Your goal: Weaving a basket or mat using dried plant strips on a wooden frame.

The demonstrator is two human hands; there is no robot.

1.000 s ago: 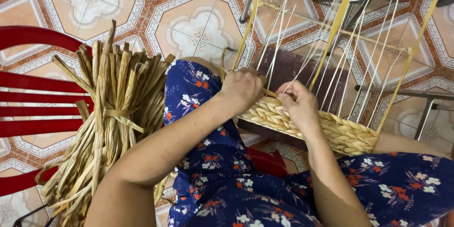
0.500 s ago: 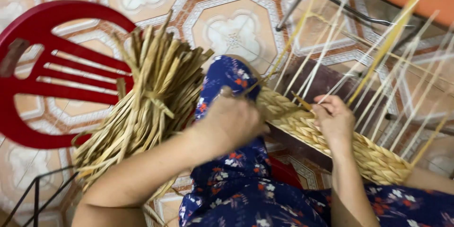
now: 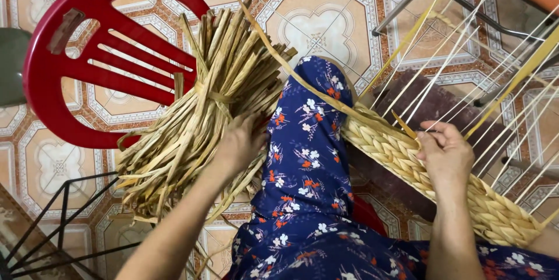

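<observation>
At the far left a red plastic chair (image 3: 87,64) lies tipped on the patterned tile floor (image 3: 317,20), with a black metal frame (image 3: 52,222) below it. Just right of the chair sits a tied bundle of dried straw strips (image 3: 204,117), leaning against the person's knee in blue floral fabric (image 3: 305,157). The left hand (image 3: 241,143) presses into the bundle's lower side, fingers curled closed among the strips. Across the knee, a half-woven braided basket rim (image 3: 407,166) runs toward the lower right, pale upright spokes (image 3: 460,64) rising from it. The right hand (image 3: 445,155) rests on the braid, fingers bent, pinching a strip at its edge.
</observation>
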